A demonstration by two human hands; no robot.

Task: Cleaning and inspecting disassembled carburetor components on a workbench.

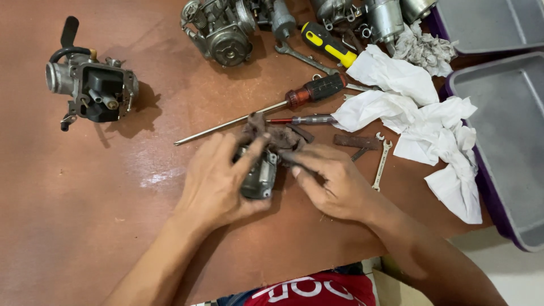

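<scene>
Gripping a small metal carburetor body (258, 177) at counter (85, 226) centre, long axis toward 12 o'clock, the left hand (218, 181) wraps it; the right hand (334, 181) pinches a dirty brown rag (275, 136) against its top.

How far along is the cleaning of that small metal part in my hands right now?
Done: tools are laid out, with a red-handled screwdriver and a small wrench on the table.
In hand: the left hand grips a small metal carburetor part while the right hand presses a dirty brown rag against it.
Left: a carburetor body sits apart at far left, and white cloths lie beside the tools.
</scene>
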